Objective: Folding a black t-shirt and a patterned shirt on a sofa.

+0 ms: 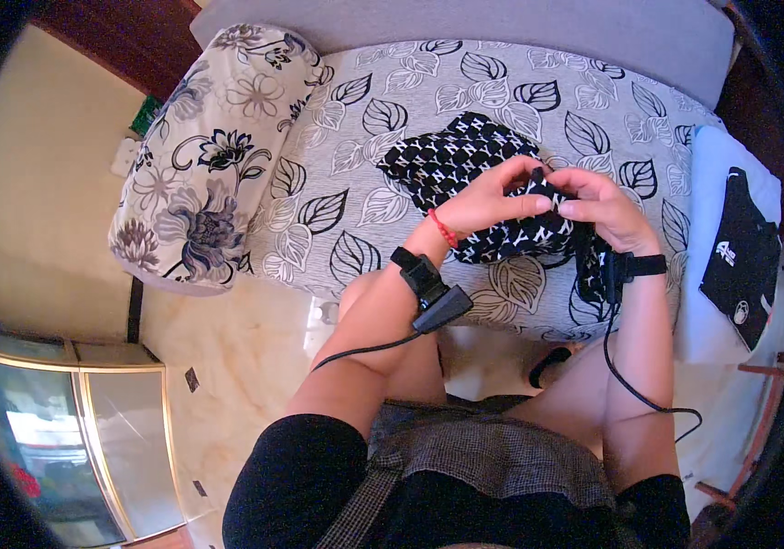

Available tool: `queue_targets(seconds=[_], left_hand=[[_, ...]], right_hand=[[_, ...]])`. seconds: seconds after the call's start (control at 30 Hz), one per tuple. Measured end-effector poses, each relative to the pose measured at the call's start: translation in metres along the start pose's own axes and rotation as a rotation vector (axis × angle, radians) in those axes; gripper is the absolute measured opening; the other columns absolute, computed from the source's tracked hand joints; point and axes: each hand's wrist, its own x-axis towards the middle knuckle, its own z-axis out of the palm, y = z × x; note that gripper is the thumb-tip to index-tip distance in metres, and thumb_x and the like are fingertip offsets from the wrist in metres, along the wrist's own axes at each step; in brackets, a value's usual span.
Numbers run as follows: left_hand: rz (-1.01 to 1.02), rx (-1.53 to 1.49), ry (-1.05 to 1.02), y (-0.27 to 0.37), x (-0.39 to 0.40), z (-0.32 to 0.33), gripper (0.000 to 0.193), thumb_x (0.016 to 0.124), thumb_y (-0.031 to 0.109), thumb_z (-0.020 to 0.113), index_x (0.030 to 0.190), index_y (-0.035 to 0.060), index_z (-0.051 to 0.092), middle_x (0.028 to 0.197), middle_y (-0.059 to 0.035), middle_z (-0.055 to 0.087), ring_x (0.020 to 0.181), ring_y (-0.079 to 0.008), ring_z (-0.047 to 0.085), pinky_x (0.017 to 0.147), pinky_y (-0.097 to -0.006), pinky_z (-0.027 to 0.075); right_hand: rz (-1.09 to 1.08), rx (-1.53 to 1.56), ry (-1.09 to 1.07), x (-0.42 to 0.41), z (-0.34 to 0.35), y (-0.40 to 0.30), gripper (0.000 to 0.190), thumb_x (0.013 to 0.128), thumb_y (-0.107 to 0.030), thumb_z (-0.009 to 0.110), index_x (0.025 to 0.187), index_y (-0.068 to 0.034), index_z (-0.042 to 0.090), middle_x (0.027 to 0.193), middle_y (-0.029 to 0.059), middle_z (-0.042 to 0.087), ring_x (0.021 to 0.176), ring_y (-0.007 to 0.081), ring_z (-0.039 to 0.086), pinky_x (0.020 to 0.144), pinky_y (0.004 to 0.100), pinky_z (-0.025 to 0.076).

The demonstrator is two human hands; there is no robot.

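A black cloth garment (460, 154) with a repeated white letter pattern lies loosely spread on the leaf-patterned sofa seat (392, 254). My left hand (495, 199) pinches a raised edge of it between thumb and fingers. Close by on the right, my right hand (601, 206) grips the same raised bit of cloth, the two thumbs nearly meeting. Part of the fabric hangs down below my right hand, near the wrist. Exactly which part of the garment is held cannot be made out.
A floral bolster armrest (206, 165) bounds the seat at the left, a grey backrest (474, 20) at the far side. On the right, a folded black garment (742, 267) lies on light blue cloth (701, 206). A glass-fronted cabinet (131, 439) stands lower left. Cables trail from both wrist straps.
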Motion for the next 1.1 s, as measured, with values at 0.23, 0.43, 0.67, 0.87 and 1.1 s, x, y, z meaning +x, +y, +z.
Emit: queue_targets(seconds=[0.23,0.43,0.67,0.87,1.1], left_hand=[[-0.043,-0.198,0.248,-0.003,0.002,-0.004,0.010,0.083,0.014,0.061,0.088,0.0061,0.056,0.079,0.0056,0.054,0.072,-0.0022,0.048,0.064,-0.0187,0.040],[-0.089,-0.314,0.246,-0.010,0.003,-0.005,0.013,0.085,0.017,0.061,0.091,0.0055,0.057,0.083,0.0061,0.055,0.077,-0.0020,0.048,0.068,-0.0193,0.041],[-0.221,-0.198,0.214,-0.003,0.000,-0.002,0.019,0.083,0.017,0.065,0.098,0.0056,0.061,0.088,0.0025,0.063,0.078,-0.0036,0.055,0.067,-0.0202,0.044],[-0.186,-0.222,0.246,-0.010,0.001,-0.003,0.019,0.081,0.013,0.065,0.099,0.0080,0.061,0.086,0.0037,0.062,0.076,-0.0042,0.055,0.067,-0.0202,0.044],[-0.155,-0.254,0.220,-0.006,0.001,0.002,0.020,0.082,0.015,0.065,0.100,0.0070,0.061,0.084,0.0043,0.060,0.075,-0.0041,0.053,0.067,-0.0193,0.043]], right_hand=[[-0.049,0.006,0.139,0.007,-0.002,0.003,0.039,0.075,-0.013,0.065,0.111,-0.003,0.052,0.106,0.0022,0.055,0.100,0.0118,0.050,0.091,0.0261,0.036],[0.020,-0.020,0.166,0.008,-0.004,0.008,0.033,0.077,-0.009,0.065,0.107,-0.004,0.052,0.096,0.0004,0.057,0.090,0.0091,0.053,0.083,0.0229,0.040],[0.002,-0.018,0.153,0.007,-0.004,0.004,0.029,0.079,-0.008,0.063,0.106,-0.004,0.052,0.094,0.0012,0.058,0.088,0.0084,0.055,0.081,0.0224,0.042],[0.030,0.033,0.176,0.011,-0.004,0.011,0.026,0.080,-0.010,0.062,0.103,-0.005,0.052,0.092,0.0008,0.059,0.086,0.0079,0.055,0.079,0.0220,0.042],[0.024,-0.043,0.176,0.012,-0.002,0.013,0.017,0.082,-0.012,0.061,0.095,-0.004,0.056,0.086,-0.0029,0.057,0.079,0.0052,0.053,0.073,0.0202,0.043]])
